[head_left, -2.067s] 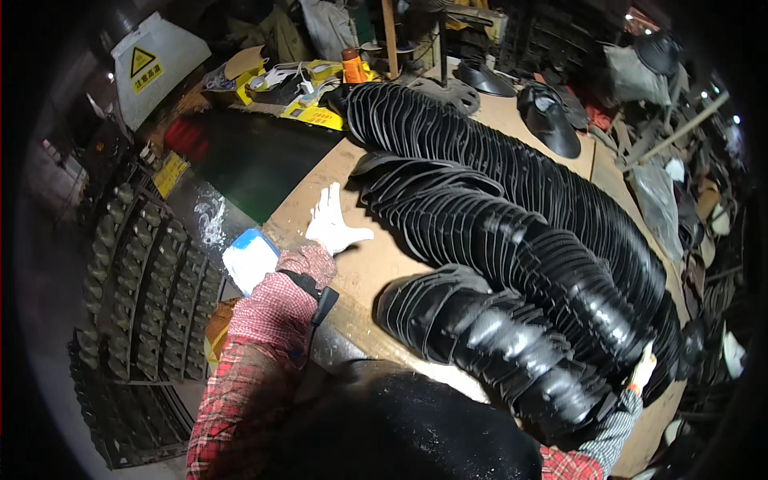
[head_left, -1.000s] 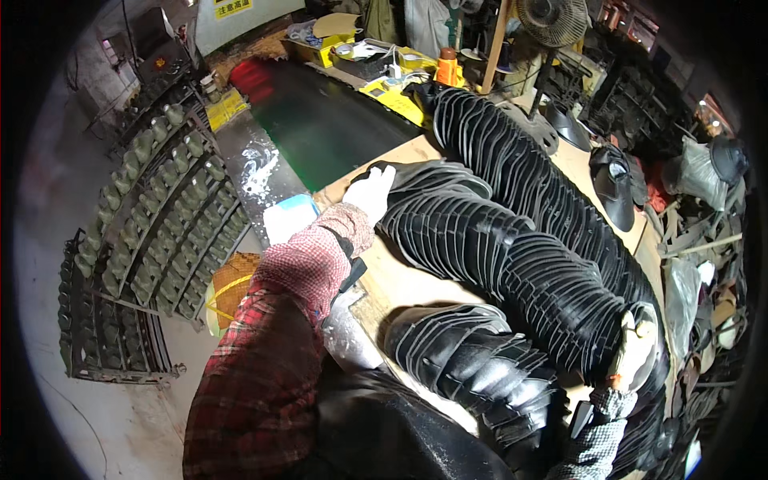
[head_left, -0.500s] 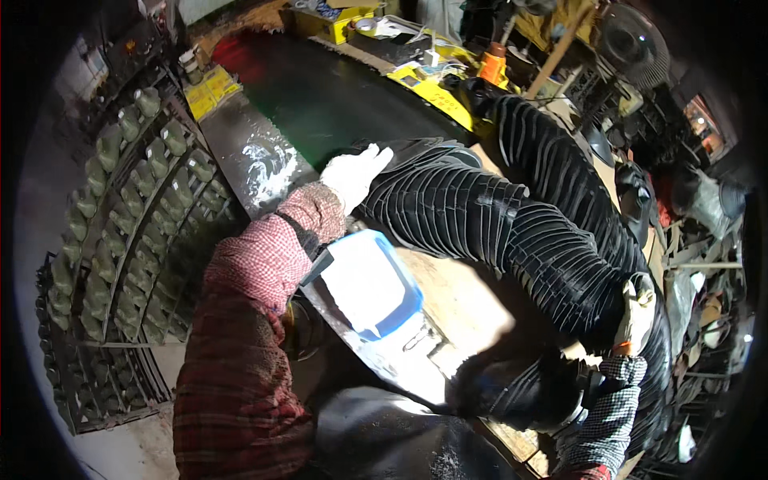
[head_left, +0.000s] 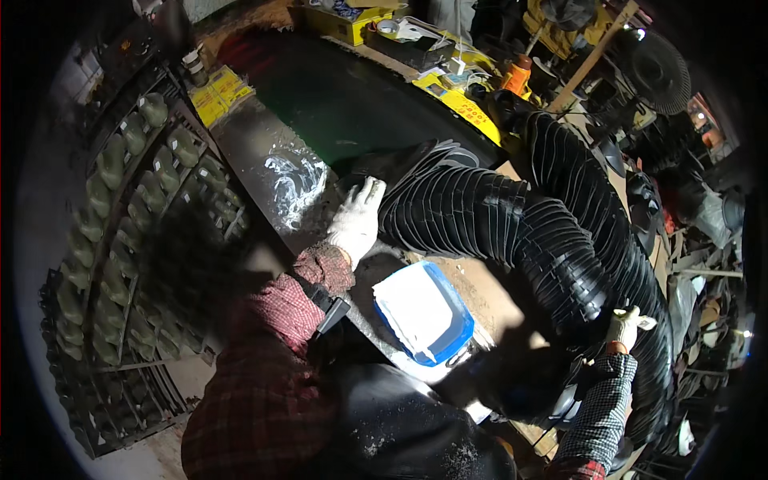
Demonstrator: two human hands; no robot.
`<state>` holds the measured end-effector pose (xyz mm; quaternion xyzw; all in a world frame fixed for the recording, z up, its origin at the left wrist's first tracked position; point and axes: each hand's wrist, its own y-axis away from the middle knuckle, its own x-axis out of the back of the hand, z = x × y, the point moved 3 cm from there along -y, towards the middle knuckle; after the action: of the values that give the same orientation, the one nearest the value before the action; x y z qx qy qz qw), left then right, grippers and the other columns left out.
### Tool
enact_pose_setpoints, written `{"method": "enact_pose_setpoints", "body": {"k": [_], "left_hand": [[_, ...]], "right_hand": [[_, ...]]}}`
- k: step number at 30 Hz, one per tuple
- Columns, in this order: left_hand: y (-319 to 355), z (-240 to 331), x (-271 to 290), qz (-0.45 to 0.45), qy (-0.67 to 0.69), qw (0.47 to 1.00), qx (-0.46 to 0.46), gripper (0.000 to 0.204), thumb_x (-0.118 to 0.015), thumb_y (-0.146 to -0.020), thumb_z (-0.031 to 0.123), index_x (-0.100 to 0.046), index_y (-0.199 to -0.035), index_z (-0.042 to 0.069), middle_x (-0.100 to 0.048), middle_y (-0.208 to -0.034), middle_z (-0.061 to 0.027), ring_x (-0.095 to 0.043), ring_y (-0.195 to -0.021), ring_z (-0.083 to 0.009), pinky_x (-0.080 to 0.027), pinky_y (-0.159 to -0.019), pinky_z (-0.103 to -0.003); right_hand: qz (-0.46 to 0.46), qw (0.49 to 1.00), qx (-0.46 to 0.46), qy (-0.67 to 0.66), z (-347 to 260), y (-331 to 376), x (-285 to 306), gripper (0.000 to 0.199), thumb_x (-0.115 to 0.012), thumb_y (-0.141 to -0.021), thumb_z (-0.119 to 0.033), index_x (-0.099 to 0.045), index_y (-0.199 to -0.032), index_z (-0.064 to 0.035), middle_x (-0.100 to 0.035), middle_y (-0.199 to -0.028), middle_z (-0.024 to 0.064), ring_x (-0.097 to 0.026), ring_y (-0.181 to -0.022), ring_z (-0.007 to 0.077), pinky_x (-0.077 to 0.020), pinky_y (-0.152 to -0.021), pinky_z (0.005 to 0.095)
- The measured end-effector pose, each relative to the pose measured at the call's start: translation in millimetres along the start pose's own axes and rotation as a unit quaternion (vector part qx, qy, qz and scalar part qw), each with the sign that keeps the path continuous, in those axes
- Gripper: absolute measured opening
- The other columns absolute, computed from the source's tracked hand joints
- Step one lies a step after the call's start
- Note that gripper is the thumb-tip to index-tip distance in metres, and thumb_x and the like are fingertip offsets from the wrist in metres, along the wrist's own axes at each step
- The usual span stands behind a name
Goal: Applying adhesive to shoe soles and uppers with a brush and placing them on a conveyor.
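A long, curving row of thin black pieces [head_left: 488,212], packed face to face and resembling shoe soles, lies across the bench. At its left end, my white-gloved left hand [head_left: 356,222] rests against the outermost pieces with fingers stretched out and close together. My gloved right hand [head_left: 628,328] is at the row's near right end, over the black pieces, thumb out to the side and fingers apart. Nothing shows in its grasp, though its underside is hidden. Between my arms stands a blue tub [head_left: 462,330] with bright white contents.
A second row of black pieces [head_left: 572,172] curves behind the first. Racks of greenish shoe-shaped forms [head_left: 152,192] stand at the left. White smears mark the dark bench top [head_left: 248,132]. Yellow boxes [head_left: 340,26], an orange bottle [head_left: 517,76] and a fan [head_left: 656,72] are at the back.
My left hand stays at the row's left end, its fingers now pointing more upward. My right hand has shifted slightly nearer, and its fingers have spread. The whole view has shifted.
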<state>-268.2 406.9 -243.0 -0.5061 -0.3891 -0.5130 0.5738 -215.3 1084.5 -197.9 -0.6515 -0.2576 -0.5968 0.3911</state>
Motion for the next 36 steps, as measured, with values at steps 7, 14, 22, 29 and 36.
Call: {"method": "enact_pose_setpoints", "body": {"k": [7,14,22,29,36], "left_hand": [[73.8,-25.4,27.2,-0.069,0.129,0.989,0.033,0.057,-0.056,-0.089,0.019,-0.039,-0.143,0.010,-0.039,-0.148,-0.0135,-0.038,-0.136,-0.0309,-0.030,-0.114,-0.043],[143.8,-73.8,47.9,-0.085,0.146,0.976,0.141,0.062,-0.066,-0.085,0.017,-0.042,-0.142,0.013,-0.049,-0.138,-0.0185,-0.045,-0.129,-0.0348,-0.038,-0.108,-0.040],[88.0,-96.9,81.1,-0.146,0.097,0.979,0.104,0.075,-0.070,-0.081,0.030,-0.036,-0.145,0.012,-0.047,-0.140,-0.0212,-0.046,-0.128,-0.0364,-0.038,-0.107,-0.040],[-11.5,-134.2,23.7,-0.238,0.191,0.952,0.006,0.090,-0.079,-0.073,0.038,-0.035,-0.146,0.006,-0.046,-0.142,-0.0187,-0.045,-0.131,-0.0323,-0.037,-0.110,-0.038],[-96.7,-164.8,-34.1,-0.264,0.178,0.901,-0.293,0.057,-0.068,-0.080,0.043,-0.058,-0.116,0.001,-0.061,-0.117,-0.0167,-0.052,-0.118,-0.0345,-0.043,-0.100,-0.043]], "right_hand": [[0.214,0.930,0.218,0.204,25.2,109.2,80.5,0.035,-0.038,-0.101,-0.008,-0.040,-0.136,-0.0088,-0.062,-0.111,0.0285,-0.053,-0.119,0.0466,-0.0355,-0.106,0.0346],[0.244,0.816,-0.065,-0.521,67.4,281.1,122.8,0.026,-0.054,-0.098,-0.009,-0.048,-0.121,0.0019,-0.062,-0.116,0.0225,-0.062,-0.109,0.0287,-0.0479,-0.098,0.0345],[0.288,0.827,-0.018,-0.483,54.9,315.4,89.2,0.032,-0.044,-0.103,-0.013,-0.051,-0.127,0.0064,-0.055,-0.129,0.0195,-0.059,-0.110,0.0246,-0.0494,-0.095,0.0322],[0.285,0.856,0.023,-0.430,-130.2,352.2,107.4,0.018,-0.054,-0.098,-0.008,-0.055,-0.110,0.0047,-0.061,-0.100,0.0132,-0.060,-0.088,0.0179,-0.0528,-0.079,0.0291],[0.205,0.937,0.026,-0.282,-359.4,350.1,148.4,0.020,-0.054,-0.098,-0.016,-0.053,-0.097,0.0033,-0.067,-0.088,0.0149,-0.063,-0.078,0.0198,-0.0508,-0.074,0.0304]]}}
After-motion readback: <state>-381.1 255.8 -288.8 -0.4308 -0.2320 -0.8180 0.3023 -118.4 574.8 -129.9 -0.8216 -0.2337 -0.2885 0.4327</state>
